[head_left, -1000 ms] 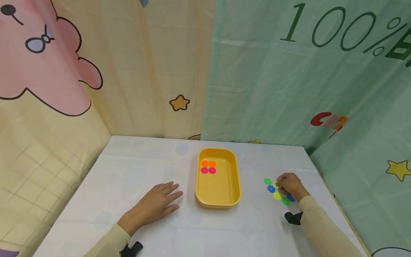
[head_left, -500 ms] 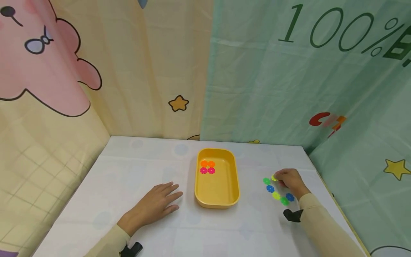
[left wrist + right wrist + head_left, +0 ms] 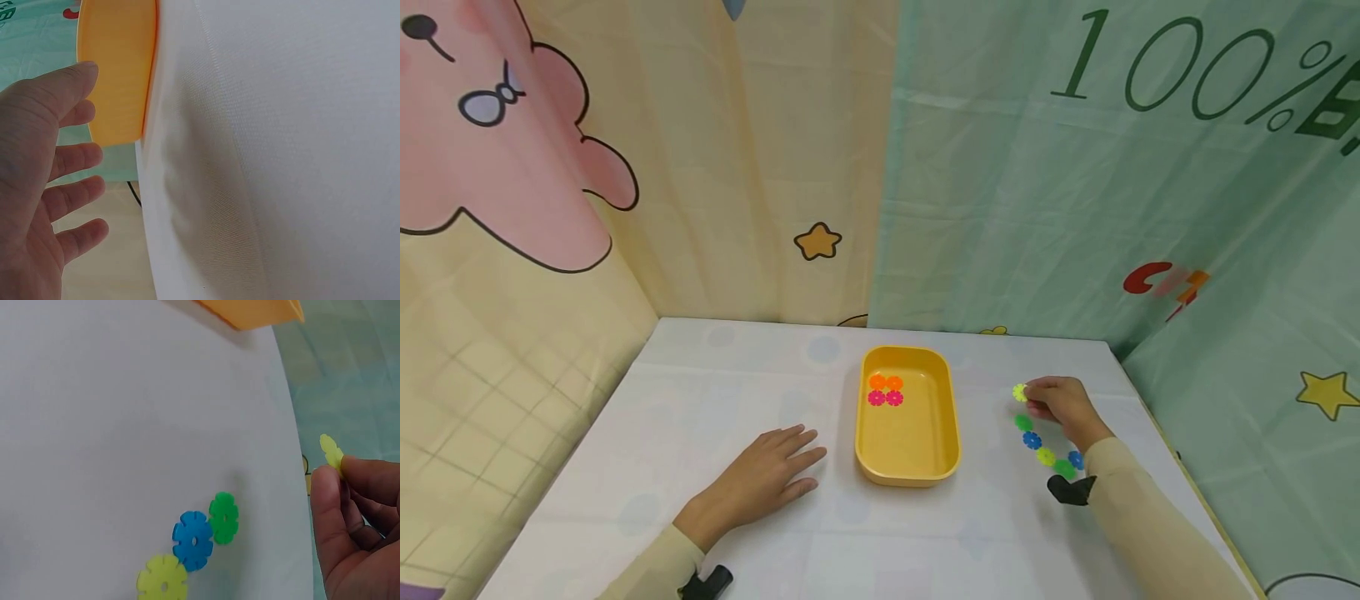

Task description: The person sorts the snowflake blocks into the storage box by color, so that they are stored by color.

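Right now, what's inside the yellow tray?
Two orange flower-shaped discs, with two pink flower-shaped discs on their near side, toward the far left of the yellow tray. Anything beneath those discs is covered, can't tell.

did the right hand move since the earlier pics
Yes. In the head view, the right hand, pinching a yellow piece, has moved left toward the yellow tray and farther toward the back of the table.
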A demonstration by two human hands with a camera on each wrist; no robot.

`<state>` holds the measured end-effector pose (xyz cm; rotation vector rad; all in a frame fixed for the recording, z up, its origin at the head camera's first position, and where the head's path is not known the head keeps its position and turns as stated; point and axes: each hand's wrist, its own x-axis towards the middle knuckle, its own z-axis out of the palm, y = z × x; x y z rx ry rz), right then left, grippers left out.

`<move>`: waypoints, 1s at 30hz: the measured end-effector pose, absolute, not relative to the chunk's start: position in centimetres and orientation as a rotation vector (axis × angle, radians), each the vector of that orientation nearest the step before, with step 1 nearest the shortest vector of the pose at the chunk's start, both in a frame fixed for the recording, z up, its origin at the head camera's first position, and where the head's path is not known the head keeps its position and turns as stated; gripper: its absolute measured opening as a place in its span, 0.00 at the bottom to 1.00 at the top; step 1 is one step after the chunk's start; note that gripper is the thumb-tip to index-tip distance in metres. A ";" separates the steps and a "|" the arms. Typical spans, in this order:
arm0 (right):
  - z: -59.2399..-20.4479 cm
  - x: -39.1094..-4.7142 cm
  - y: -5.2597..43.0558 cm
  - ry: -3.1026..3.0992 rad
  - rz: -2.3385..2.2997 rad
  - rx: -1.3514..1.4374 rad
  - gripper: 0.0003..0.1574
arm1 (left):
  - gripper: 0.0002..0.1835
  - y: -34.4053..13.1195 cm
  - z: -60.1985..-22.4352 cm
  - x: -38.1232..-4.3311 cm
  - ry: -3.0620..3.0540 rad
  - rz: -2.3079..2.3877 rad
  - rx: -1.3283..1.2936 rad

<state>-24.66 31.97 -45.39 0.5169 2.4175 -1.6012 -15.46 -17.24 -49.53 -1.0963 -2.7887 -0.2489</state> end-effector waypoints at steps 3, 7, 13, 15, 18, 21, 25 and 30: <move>-44.9 -25.1 31.3 2.386 -1.639 0.506 0.28 | 0.26 -17.2 -49.6 -15.5 -2.786 -0.253 -1.097; -44.3 -25.6 30.1 2.370 -1.678 0.488 0.28 | 0.26 -17.2 -49.6 -15.5 -2.782 -0.256 -1.099; -43.6 -26.3 28.3 2.390 -1.709 0.446 0.26 | 0.26 -17.2 -49.8 -15.5 -2.779 -0.252 -1.106; -43.4 -26.5 27.6 2.396 -1.703 0.449 0.26 | 0.26 -17.2 -49.8 -15.5 -2.778 -0.251 -1.105; -42.9 -26.8 26.7 2.400 -1.696 0.467 0.24 | 0.26 -17.2 -49.8 -15.6 -2.773 -0.256 -1.103; -42.4 -27.1 25.7 2.413 -1.698 0.458 0.23 | 0.26 -17.2 -49.9 -15.6 -2.772 -0.260 -1.101; -42.0 -27.4 24.6 2.412 -1.712 0.424 0.20 | 0.26 -17.2 -49.9 -15.6 -2.781 -0.270 -1.103; -41.9 -27.7 23.0 2.390 -1.764 0.374 0.18 | 0.26 -17.1 -49.9 -15.6 -2.788 -0.281 -1.102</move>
